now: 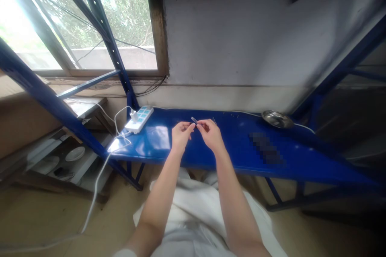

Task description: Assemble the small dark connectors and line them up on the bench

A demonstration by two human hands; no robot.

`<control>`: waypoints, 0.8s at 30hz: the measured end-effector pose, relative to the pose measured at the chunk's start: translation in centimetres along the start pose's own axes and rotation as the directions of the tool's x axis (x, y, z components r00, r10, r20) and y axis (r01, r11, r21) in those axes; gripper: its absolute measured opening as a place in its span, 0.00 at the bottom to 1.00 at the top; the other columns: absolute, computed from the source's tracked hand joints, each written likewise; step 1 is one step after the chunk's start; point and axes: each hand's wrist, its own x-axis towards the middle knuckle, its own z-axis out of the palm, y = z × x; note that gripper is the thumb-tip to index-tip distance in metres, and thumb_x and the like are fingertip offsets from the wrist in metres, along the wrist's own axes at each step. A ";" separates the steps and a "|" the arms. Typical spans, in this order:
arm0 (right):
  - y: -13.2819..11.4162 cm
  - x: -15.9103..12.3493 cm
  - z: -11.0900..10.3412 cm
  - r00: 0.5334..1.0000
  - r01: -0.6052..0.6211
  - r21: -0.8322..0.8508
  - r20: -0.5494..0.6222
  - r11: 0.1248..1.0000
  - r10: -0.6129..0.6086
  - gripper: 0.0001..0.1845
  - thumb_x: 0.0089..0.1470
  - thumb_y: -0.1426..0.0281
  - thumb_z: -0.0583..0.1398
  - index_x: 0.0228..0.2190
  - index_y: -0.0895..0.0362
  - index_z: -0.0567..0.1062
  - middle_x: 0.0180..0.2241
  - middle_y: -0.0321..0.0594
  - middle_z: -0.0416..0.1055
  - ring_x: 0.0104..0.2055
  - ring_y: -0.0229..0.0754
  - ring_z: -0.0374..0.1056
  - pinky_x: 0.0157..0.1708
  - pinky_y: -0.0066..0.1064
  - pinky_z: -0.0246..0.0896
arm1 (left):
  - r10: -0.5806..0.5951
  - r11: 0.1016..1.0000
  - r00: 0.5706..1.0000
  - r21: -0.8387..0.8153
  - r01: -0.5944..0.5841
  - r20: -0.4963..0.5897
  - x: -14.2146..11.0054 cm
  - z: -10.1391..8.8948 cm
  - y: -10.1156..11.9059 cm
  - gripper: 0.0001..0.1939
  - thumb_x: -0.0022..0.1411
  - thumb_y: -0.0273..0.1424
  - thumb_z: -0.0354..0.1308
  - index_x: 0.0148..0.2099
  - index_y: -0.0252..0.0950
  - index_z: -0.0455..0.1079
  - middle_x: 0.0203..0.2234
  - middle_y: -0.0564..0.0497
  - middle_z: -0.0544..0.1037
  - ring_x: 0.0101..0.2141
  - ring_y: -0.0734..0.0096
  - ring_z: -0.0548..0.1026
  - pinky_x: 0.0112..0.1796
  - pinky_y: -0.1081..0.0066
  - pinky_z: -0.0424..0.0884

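My left hand (181, 135) and my right hand (211, 133) meet above the blue table (208, 154), fingertips close together. A small, thin, greyish piece with a pale rounded tip (194, 120) sticks up between them. The right thumb and fingers pinch its lower end. On the left, thumb and fingers are also closed, with a dark bit showing at the fingertips; what they hold is too small to name. Several tiny bits (214, 121) lie on the table just behind the right hand.
A white power strip (140, 119) with a plugged-in cable lies at the table's left end. A shiny metal bowl (277, 119) sits at the back right. Nearer is a blurred dark object (267, 148). Blue posts (104, 28) rise at the sides, by a window.
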 end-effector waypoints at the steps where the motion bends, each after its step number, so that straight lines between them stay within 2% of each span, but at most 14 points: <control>1: -0.1 0.1 0.1 1.000 -0.002 0.005 0.022 1.000 0.002 0.12 0.53 0.62 0.55 0.32 0.56 0.73 0.28 0.39 0.66 0.29 0.38 0.61 0.30 0.30 0.60 | 0.009 1.000 1.000 0.003 -0.009 0.016 0.0 0.1 -0.2 0.19 0.46 0.41 0.63 0.34 0.31 0.69 0.22 0.52 0.73 0.14 0.85 0.63 0.15 0.80 0.58; 8: 0.0 0.3 0.4 0.984 -0.063 0.068 0.169 0.996 0.050 0.11 0.51 0.63 0.56 0.31 0.57 0.72 0.31 0.40 0.71 0.31 0.38 0.66 0.32 0.31 0.60 | 0.097 0.994 0.991 0.039 -0.101 0.094 0.4 -0.2 -1.0 0.17 0.51 0.42 0.60 0.36 0.32 0.69 0.22 0.53 0.72 0.16 0.84 0.64 0.18 0.80 0.60; 16: -0.5 0.7 -0.6 0.965 -0.073 0.034 0.255 0.997 0.062 0.13 0.49 0.60 0.57 0.28 0.58 0.73 0.25 0.38 0.71 0.26 0.37 0.64 0.28 0.29 0.58 | 0.141 0.982 0.966 0.092 -0.164 0.218 1.1 -0.6 -1.0 0.16 0.52 0.43 0.58 0.33 0.34 0.67 0.19 0.56 0.68 0.15 0.84 0.62 0.17 0.80 0.58; 20: 0.3 1.1 -0.4 0.967 -0.054 -0.004 0.250 0.999 0.053 0.13 0.48 0.60 0.58 0.29 0.57 0.73 0.25 0.38 0.71 0.26 0.37 0.64 0.28 0.29 0.59 | 0.155 0.985 0.954 0.040 -0.171 0.258 1.1 -0.6 -0.7 0.16 0.54 0.43 0.57 0.36 0.35 0.66 0.20 0.56 0.67 0.15 0.85 0.62 0.17 0.80 0.58; 24: 1.5 1.7 -0.2 0.988 -0.116 -0.027 0.102 0.993 0.118 0.14 0.47 0.60 0.58 0.31 0.57 0.73 0.28 0.40 0.72 0.28 0.39 0.66 0.31 0.31 0.60 | 0.138 0.990 0.981 -0.023 -0.136 0.137 1.6 -0.9 -2.0 0.17 0.58 0.44 0.50 0.35 0.35 0.65 0.19 0.56 0.66 0.14 0.85 0.61 0.16 0.80 0.57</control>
